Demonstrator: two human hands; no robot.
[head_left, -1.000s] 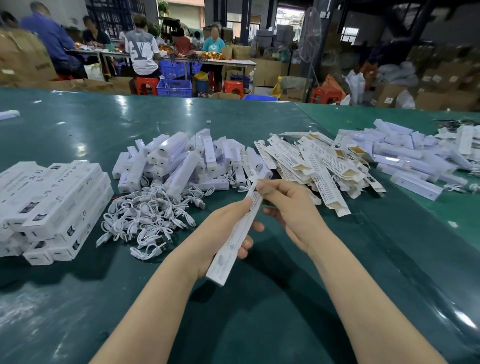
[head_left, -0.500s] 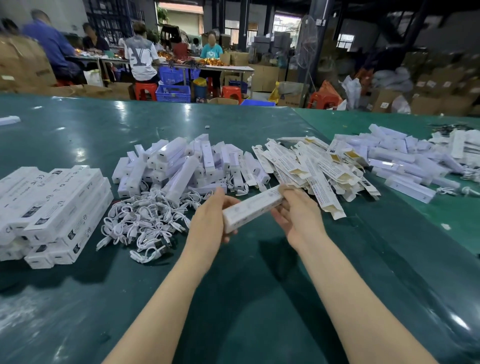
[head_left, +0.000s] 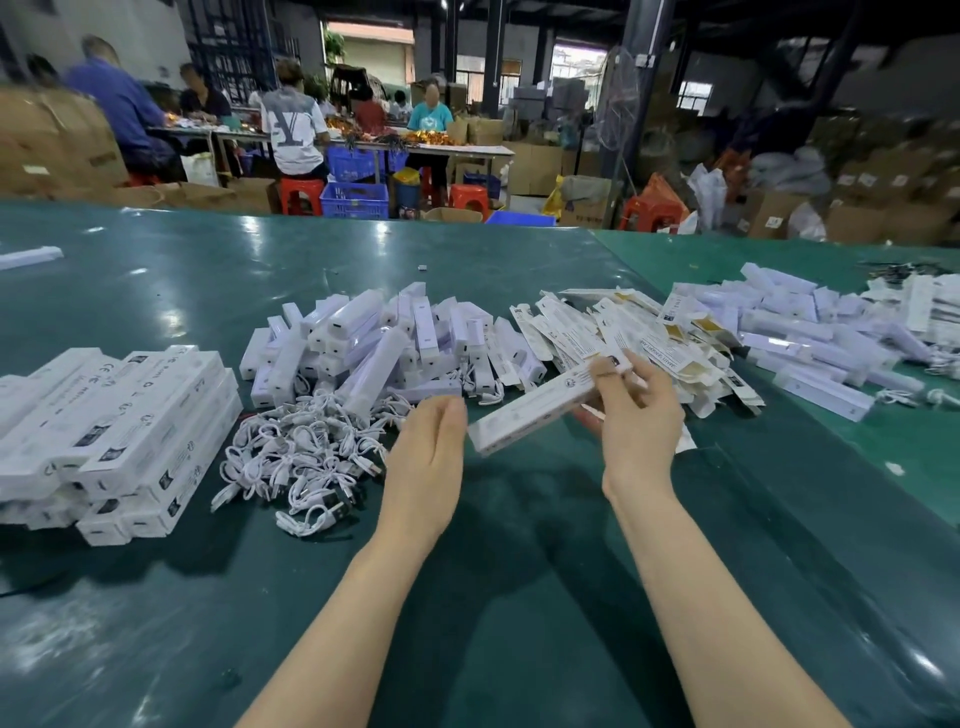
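We count two bare hands, left hand (head_left: 431, 457) and right hand (head_left: 636, 431), and one long white printed cardboard box (head_left: 530, 418). At nine o'clock sits one stack of closed white cartons (head_left: 130, 431), too overlapped to number. At twelve there is one heap of white plastic bars (head_left: 374, 343) and one tangle of white cables (head_left: 301, 457). At one is one heap of flat unfolded card sleeves (head_left: 649, 332), and at two another heap of bars (head_left: 810, 332).

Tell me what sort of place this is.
Probably a warehouse packing workshop: the right hand holds a white box, heaps of boxes and cables lie on the green table, cardboard cartons and seated workers behind.
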